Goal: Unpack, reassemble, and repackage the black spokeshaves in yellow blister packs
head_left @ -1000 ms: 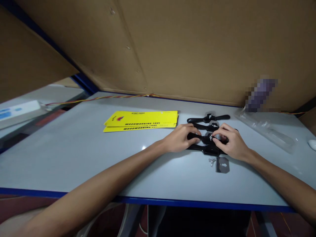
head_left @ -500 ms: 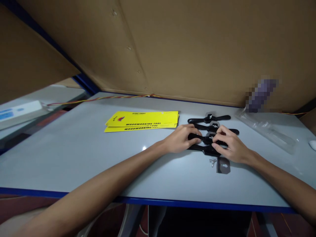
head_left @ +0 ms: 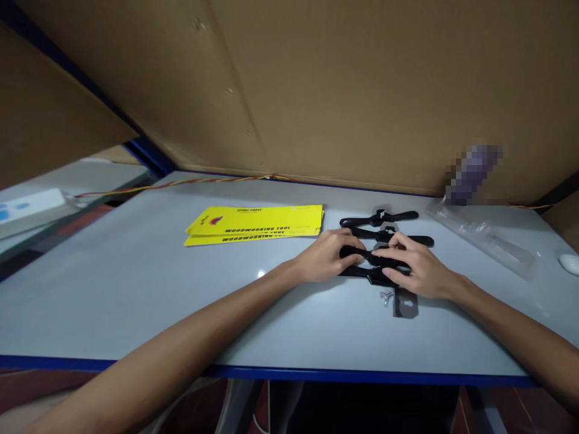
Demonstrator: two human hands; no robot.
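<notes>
Several black two-handled tools lie in a column on the grey table. My left hand (head_left: 329, 256) grips the left handle of the third black tool (head_left: 371, 256) from the back. Over that tool's middle and right side lies my right hand (head_left: 418, 265), its fingers spread and partly hiding it. The nearest black tool (head_left: 362, 273) sits just in front, close to both hands. Behind are the farthest black tool (head_left: 380, 218) and the second black tool (head_left: 375, 234). A small wing screw (head_left: 386, 298) and flat metal parts (head_left: 407, 303) rest nearer the table's front edge.
Yellow printed cards (head_left: 256, 222) lie stacked left of the tools. Clear plastic packaging (head_left: 488, 238) is at the right, beside a blurred purple object (head_left: 476, 173). A white power strip (head_left: 31, 211) is far left. Cardboard (head_left: 316, 90) walls the back.
The fingers of my right hand have spread and stretched left across the third tool. My left hand keeps its grip. The whole view has shifted slightly.
</notes>
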